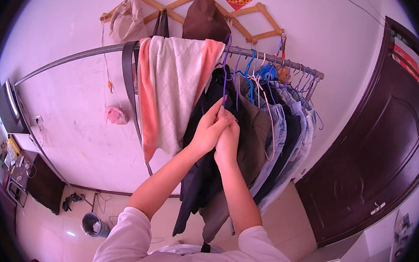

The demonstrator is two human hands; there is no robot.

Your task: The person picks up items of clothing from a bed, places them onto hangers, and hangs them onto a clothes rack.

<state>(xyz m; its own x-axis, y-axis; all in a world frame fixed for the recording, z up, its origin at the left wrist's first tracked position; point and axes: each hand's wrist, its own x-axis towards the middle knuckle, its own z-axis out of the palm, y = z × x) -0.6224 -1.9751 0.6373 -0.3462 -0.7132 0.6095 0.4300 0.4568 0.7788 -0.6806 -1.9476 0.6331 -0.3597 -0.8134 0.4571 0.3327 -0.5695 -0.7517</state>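
My left hand (208, 130) and my right hand (228, 138) are pressed together in front of the clothes, both closed around the lower end of a purple wire hanger (225, 79). The hanger's hook rises to the metal rail (92, 52). Right behind my hands hangs a black garment (198, 166), with a dark olive-brown garment (255, 134) beside it. To the left, a white towel with orange edges (174, 76) is draped over the rail. My hands partly hide the hanger's lower part and each other's fingers.
Blue jeans (277, 135) and more garments crowd the rail's right end, along with several bare hangers. A wooden wall rack holds a brown cap (206, 20) and a beige bag (130, 18). A bin (94, 225) stands on the floor; a dark door (370, 174) is at right.
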